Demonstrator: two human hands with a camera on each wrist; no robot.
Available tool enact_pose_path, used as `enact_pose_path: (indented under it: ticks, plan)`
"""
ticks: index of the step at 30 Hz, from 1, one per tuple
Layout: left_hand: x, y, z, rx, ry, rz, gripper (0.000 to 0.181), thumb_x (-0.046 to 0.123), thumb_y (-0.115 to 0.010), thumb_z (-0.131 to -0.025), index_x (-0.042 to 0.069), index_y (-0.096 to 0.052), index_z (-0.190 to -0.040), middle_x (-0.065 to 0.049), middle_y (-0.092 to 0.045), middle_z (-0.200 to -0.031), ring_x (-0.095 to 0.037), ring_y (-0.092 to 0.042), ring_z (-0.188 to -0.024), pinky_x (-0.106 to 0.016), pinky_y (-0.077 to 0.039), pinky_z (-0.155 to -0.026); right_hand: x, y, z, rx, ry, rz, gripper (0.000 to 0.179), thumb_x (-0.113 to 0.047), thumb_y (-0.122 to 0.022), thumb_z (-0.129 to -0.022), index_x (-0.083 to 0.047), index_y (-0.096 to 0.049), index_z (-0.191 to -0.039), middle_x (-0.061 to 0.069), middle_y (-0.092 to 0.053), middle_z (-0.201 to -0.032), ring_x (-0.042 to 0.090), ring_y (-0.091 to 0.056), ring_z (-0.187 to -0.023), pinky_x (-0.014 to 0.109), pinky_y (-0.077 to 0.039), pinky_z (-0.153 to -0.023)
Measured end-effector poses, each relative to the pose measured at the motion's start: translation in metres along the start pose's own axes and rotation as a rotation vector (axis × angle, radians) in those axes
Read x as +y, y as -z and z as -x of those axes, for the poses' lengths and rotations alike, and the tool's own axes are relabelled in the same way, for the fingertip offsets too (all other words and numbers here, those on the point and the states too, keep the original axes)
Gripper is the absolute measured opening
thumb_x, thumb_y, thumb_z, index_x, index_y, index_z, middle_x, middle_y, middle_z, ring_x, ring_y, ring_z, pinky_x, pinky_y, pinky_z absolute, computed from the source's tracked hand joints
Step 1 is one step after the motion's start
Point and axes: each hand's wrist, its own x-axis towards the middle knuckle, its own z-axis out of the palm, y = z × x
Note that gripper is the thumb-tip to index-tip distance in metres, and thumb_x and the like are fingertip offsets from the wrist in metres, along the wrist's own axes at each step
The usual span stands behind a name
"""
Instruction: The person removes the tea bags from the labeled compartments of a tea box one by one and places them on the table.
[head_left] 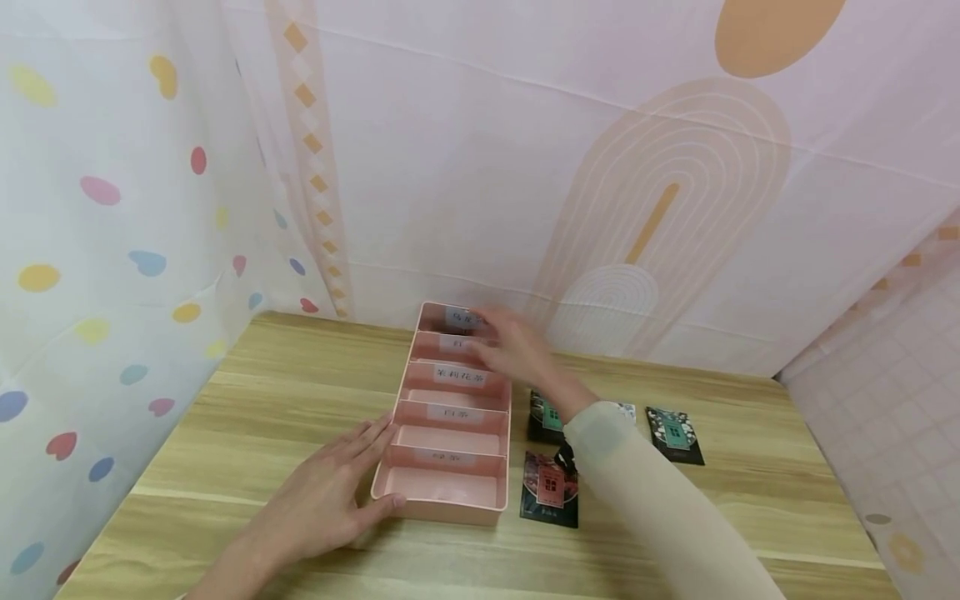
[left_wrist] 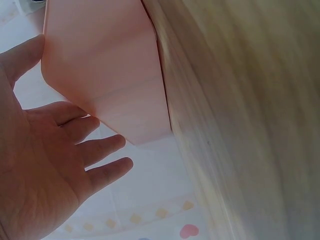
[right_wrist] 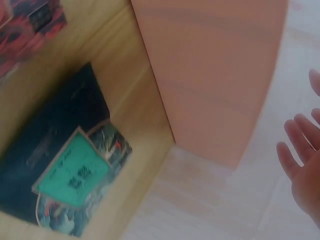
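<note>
A long pink divided box [head_left: 504,433] stands on the table, with labels on its dividers. My left hand [head_left: 322,492] rests against the box's near left corner, thumb at the front and fingers along the left side. In the left wrist view, the left hand [left_wrist: 55,145] has its fingers fairly straight and spread at the pink wall. My right hand [head_left: 517,346] is over the box's far compartments, slightly blurred. Loosely bent fingers of the right hand [right_wrist: 305,160] show beyond the box in the right wrist view, with nothing seen in them. The farthest compartment looks dark inside.
Right of the box lie a dark packet with a red label [head_left: 551,487], a green-labelled packet [head_left: 543,421] and another green-labelled packet [head_left: 675,437]. A light patterned packet [head_left: 626,410] is partly hidden by the right sleeve. A patterned cloth [head_left: 450,167] hangs behind the wooden table [head_left: 300,383].
</note>
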Motion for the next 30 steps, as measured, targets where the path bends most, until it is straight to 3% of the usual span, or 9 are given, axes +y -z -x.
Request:
enact_pose_path:
  ticks: [9, 17, 30]
  plan:
    - [0.003, 0.0, 0.001, -0.007, 0.002, 0.0, 0.083, 0.055, -0.07, -0.095, -0.002, -0.05, -0.153, -0.015, -0.045, -0.162, -0.046, -0.049, -0.141, -0.061, -0.044, -0.112, 0.005, -0.023, -0.009, -0.053, -0.051, -0.085, 0.063, -0.031, -0.074, -0.1, -0.005, -0.052, -0.154, 0.013, -0.052, -0.156, 0.031, -0.047, -0.145, 0.047, -0.04, -0.119]
    - [0.005, -0.002, 0.0, -0.018, 0.011, 0.006, 0.084, 0.058, -0.068, -0.096, -0.001, -0.05, -0.154, -0.015, -0.044, -0.162, -0.044, -0.047, -0.144, -0.06, -0.043, -0.113, 0.01, -0.031, -0.01, -0.056, -0.098, -0.087, 0.061, -0.033, -0.073, -0.101, -0.005, -0.054, -0.152, 0.015, -0.053, -0.155, 0.033, -0.048, -0.144, 0.049, -0.041, -0.119]
    - [0.006, -0.003, -0.001, -0.017, 0.013, 0.003, 0.084, 0.058, -0.068, -0.096, 0.0, -0.049, -0.155, -0.014, -0.043, -0.163, -0.044, -0.047, -0.143, -0.06, -0.043, -0.113, 0.022, -0.038, -0.02, -0.009, -0.022, -0.013, 0.027, -0.014, -0.062, -0.105, 0.0, -0.073, -0.126, 0.015, -0.068, -0.127, 0.033, -0.06, -0.125, 0.045, -0.048, -0.11]
